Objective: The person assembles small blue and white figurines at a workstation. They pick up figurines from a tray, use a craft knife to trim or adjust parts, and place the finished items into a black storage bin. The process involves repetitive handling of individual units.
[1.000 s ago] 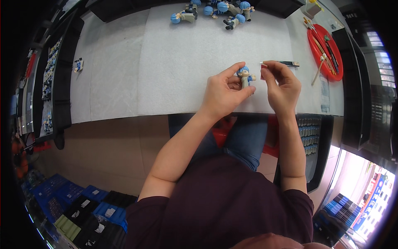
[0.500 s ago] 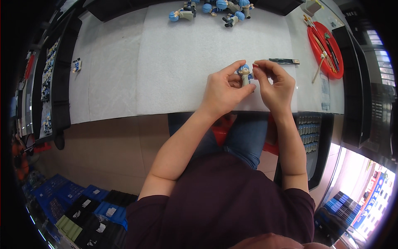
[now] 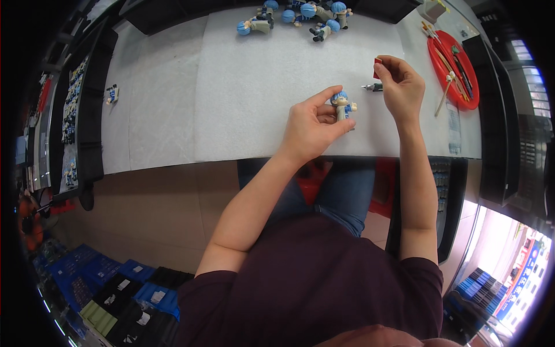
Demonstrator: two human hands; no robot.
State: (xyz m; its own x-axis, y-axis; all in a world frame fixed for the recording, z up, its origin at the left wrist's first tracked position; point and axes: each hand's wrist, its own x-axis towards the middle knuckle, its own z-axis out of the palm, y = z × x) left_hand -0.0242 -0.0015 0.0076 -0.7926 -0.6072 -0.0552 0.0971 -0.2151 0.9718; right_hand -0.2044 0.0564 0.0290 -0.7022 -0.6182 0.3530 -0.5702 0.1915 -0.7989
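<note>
Blue-haired plastic toy figurine (image 3: 344, 106) sits pinched upright between thumb and fingers of my left hand (image 3: 312, 124), above the white foam mat (image 3: 254, 87). At two o'clock from it, my right hand (image 3: 400, 84) grips a small red piece (image 3: 377, 66) at its fingertips. More blue-haired figurines (image 3: 300, 16) lie at twelve o'clock; a round red tray (image 3: 454, 69) sits at three.

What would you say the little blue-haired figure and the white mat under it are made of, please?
The figure in the left hand looks like moulded plastic: solid, flat colours and crisp edges. The white mat looks like soft foam sheet, matte with a fine pebbled texture, though that is uncertain.
</note>
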